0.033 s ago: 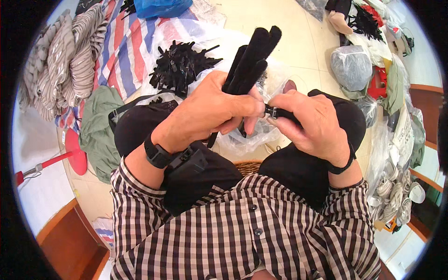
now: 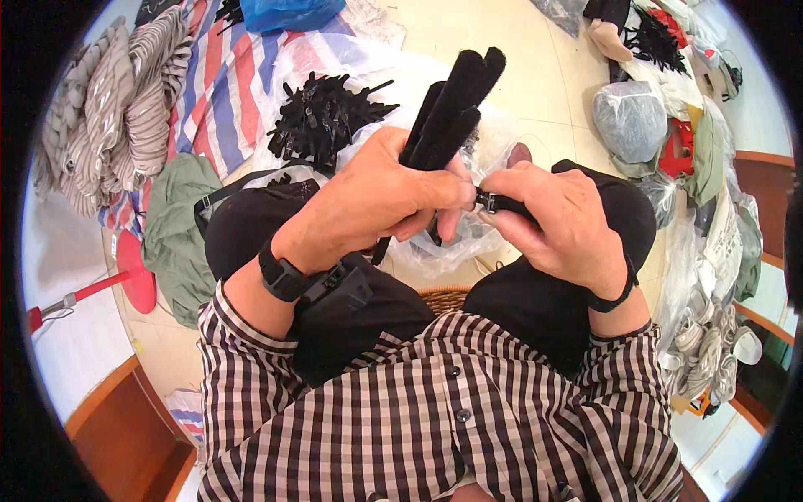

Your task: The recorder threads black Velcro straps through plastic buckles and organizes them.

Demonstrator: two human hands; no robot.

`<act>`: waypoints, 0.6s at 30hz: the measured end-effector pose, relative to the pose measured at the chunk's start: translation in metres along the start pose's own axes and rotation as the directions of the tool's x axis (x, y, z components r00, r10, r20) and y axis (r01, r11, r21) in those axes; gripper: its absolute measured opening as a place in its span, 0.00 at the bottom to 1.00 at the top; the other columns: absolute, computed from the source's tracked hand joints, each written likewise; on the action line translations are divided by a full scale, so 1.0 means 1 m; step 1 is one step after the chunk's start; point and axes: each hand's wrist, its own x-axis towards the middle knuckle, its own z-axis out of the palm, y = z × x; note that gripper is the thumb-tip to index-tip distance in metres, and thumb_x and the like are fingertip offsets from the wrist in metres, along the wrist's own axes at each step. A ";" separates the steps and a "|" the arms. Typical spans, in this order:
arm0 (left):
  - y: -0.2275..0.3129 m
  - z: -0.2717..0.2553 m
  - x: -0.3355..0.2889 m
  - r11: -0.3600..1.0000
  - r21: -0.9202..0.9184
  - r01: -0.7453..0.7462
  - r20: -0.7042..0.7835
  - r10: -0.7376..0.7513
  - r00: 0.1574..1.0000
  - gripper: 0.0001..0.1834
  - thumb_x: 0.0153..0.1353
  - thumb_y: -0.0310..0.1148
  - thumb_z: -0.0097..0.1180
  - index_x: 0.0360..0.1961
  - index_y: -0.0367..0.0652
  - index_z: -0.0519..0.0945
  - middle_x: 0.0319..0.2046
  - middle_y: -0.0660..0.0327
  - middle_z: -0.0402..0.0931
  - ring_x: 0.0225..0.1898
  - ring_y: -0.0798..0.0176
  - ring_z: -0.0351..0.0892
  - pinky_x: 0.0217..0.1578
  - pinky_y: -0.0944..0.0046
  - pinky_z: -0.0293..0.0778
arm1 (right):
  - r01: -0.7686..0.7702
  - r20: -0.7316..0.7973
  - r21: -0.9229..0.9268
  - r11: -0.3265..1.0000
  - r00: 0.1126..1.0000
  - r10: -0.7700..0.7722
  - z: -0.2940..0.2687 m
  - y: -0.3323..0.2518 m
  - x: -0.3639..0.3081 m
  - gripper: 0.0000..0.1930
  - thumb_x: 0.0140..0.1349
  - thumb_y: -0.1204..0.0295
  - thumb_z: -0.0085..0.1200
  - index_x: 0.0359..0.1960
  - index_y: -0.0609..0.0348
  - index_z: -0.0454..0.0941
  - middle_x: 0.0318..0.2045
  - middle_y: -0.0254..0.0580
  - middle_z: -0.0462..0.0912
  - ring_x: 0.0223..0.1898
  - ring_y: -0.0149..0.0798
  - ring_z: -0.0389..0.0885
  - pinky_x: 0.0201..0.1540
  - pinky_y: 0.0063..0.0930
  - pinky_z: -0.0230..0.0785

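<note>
My left hand (image 2: 386,186) is closed round a bundle of black fuzzy straps (image 2: 447,117), whose rounded ends stick up past the fingers. Its thumb and fingertip also meet the end of another black strap. My right hand (image 2: 559,216) pinches that buckled strap (image 2: 507,203) between thumb and fingers, close to a small metal buckle (image 2: 491,202). Both hands are held above my lap, the fingertips almost touching. Much of the strap is hidden inside the right hand. Just beyond my left hand lies a pile of black straps (image 2: 322,117) with small buckles.
Clear plastic sheeting (image 2: 452,255) lies under the hands, near a wicker rim (image 2: 443,299). To the left are a striped tarp (image 2: 219,100), bundles of grey striped material (image 2: 125,109) and green cloth (image 2: 180,243). A wrapped grey bundle (image 2: 629,121) and other bags line the right.
</note>
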 end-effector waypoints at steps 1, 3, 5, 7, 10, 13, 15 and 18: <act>0.000 0.000 0.000 1.000 0.003 0.015 -0.004 -0.015 1.000 0.06 0.49 0.29 0.56 0.23 0.38 0.74 0.14 0.60 0.73 0.07 0.77 0.57 0.07 0.76 0.50 | 0.007 0.002 0.017 1.000 1.000 -0.007 0.001 0.001 0.000 0.14 0.51 0.71 0.56 0.39 0.54 0.69 0.23 0.36 0.72 0.22 0.41 0.73 0.24 0.36 0.59; 0.000 0.001 0.001 1.000 0.006 0.031 -0.006 -0.031 1.000 0.05 0.48 0.29 0.56 0.23 0.38 0.74 0.14 0.61 0.73 0.07 0.78 0.57 0.08 0.76 0.50 | 0.012 0.004 0.035 0.999 1.000 -0.012 0.002 0.001 0.000 0.14 0.51 0.71 0.56 0.39 0.54 0.69 0.23 0.37 0.72 0.22 0.41 0.73 0.24 0.36 0.59; -0.001 0.002 0.000 1.000 0.009 0.008 -0.022 -0.008 1.000 0.05 0.47 0.28 0.56 0.23 0.38 0.74 0.13 0.62 0.72 0.07 0.78 0.57 0.08 0.76 0.50 | 0.015 -0.003 0.062 0.998 1.000 -0.015 0.003 0.001 0.000 0.14 0.51 0.71 0.57 0.39 0.54 0.69 0.23 0.37 0.72 0.22 0.41 0.73 0.24 0.36 0.59; -0.002 0.002 0.001 1.000 0.017 0.002 -0.020 -0.001 1.000 0.04 0.47 0.27 0.55 0.22 0.38 0.74 0.13 0.62 0.72 0.08 0.78 0.58 0.08 0.76 0.51 | 0.016 0.010 0.030 0.999 1.000 -0.016 0.003 0.001 0.001 0.14 0.51 0.71 0.57 0.39 0.54 0.69 0.23 0.37 0.71 0.22 0.41 0.73 0.24 0.36 0.59; -0.002 0.002 0.001 0.999 0.037 -0.007 -0.034 0.009 0.999 0.04 0.47 0.27 0.55 0.22 0.38 0.74 0.13 0.63 0.72 0.08 0.78 0.58 0.09 0.77 0.52 | 0.018 0.032 -0.029 0.999 0.999 -0.017 0.002 0.000 0.002 0.14 0.51 0.71 0.57 0.39 0.53 0.68 0.23 0.37 0.72 0.22 0.42 0.74 0.25 0.36 0.60; -0.002 0.005 0.002 0.997 0.073 -0.017 -0.066 0.022 0.998 0.03 0.47 0.27 0.55 0.22 0.39 0.74 0.14 0.63 0.72 0.09 0.78 0.59 0.10 0.76 0.53 | -0.007 0.045 -0.022 1.000 0.999 0.008 0.002 0.001 0.001 0.14 0.51 0.70 0.57 0.39 0.53 0.68 0.23 0.36 0.73 0.22 0.42 0.74 0.27 0.37 0.60; -0.003 0.007 0.001 0.995 0.093 -0.024 -0.083 0.032 0.996 0.03 0.47 0.27 0.55 0.23 0.39 0.74 0.14 0.64 0.72 0.09 0.78 0.59 0.10 0.76 0.53 | -0.032 0.055 0.011 0.999 0.998 0.031 0.003 0.003 0.001 0.15 0.51 0.69 0.58 0.39 0.52 0.68 0.24 0.36 0.74 0.22 0.42 0.75 0.27 0.37 0.60; -0.004 0.010 0.000 0.993 0.116 -0.038 -0.129 0.053 0.990 0.04 0.48 0.27 0.55 0.25 0.38 0.74 0.14 0.64 0.72 0.09 0.78 0.60 0.10 0.76 0.54 | -0.035 0.028 0.139 0.990 0.999 0.032 0.003 0.006 0.003 0.13 0.50 0.71 0.58 0.37 0.53 0.71 0.23 0.38 0.75 0.21 0.41 0.74 0.27 0.34 0.62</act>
